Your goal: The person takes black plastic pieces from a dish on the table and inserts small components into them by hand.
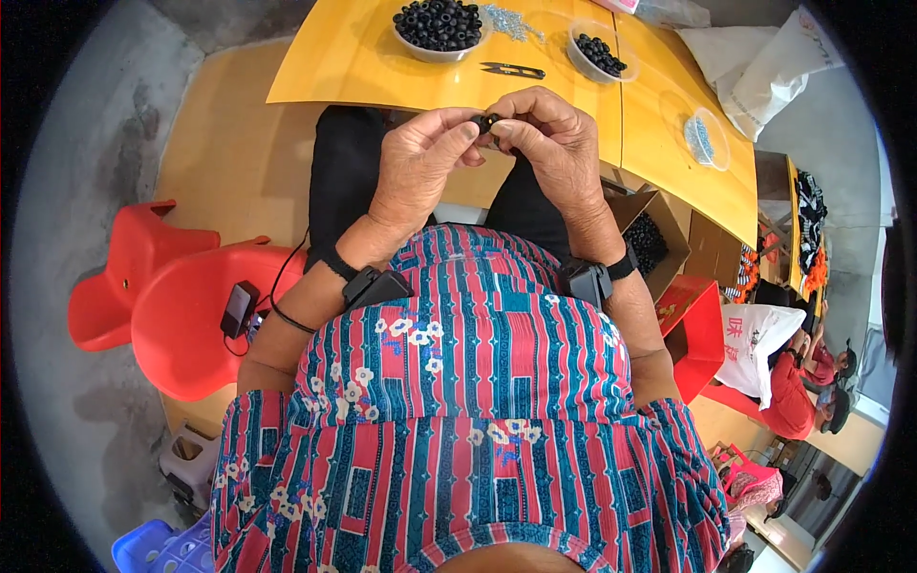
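Just past the table's near edge, my left hand (417, 162) and my right hand (552, 143) meet fingertip to fingertip. Both pinch a small black plastic piece (485, 123), mostly hidden by the fingers. Beyond them, on the yellow table (353, 67), lie black-handled thread snips (513, 71). A clear bowl (435, 55) heaped with black, holed plastic pieces stands farther back, beside a loose pile of tiny silvery parts (511, 22). To the right is a smaller bowl (594, 71) of black pieces. A clear round dish (720, 143) there holds tiny silvery parts.
Under the table's right side, a cardboard box (676, 220) holds black pieces. Red chairs (186, 325) stand at left, with a black device (240, 308) on one. White sacks (764, 81) lie at the table's far right. Other people (798, 401) are at the right.
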Tool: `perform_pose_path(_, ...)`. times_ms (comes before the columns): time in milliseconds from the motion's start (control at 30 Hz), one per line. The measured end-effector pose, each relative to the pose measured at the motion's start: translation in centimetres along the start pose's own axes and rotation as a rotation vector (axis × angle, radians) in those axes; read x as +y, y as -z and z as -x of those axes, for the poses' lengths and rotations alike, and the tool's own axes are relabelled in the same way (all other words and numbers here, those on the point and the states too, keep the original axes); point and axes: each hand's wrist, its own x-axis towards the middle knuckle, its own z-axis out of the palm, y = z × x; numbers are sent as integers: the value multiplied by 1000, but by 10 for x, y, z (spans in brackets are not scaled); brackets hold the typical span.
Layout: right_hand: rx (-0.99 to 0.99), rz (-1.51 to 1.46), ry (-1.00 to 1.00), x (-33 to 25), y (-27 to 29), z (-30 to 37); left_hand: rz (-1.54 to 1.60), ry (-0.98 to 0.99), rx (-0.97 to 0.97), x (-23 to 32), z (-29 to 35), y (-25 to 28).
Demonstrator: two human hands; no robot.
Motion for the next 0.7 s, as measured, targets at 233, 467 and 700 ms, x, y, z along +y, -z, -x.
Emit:
perform_pose_path(233,136,-65,52,1,-15,1,88,30,12,-2,-1,1)
perform_pose_path(467,237,237,214,9,-19,3,170,93,4,0,-1,1)
perform_pose_path(700,208,339,258,5,-21,2,212,90,14,-2,-3,2)
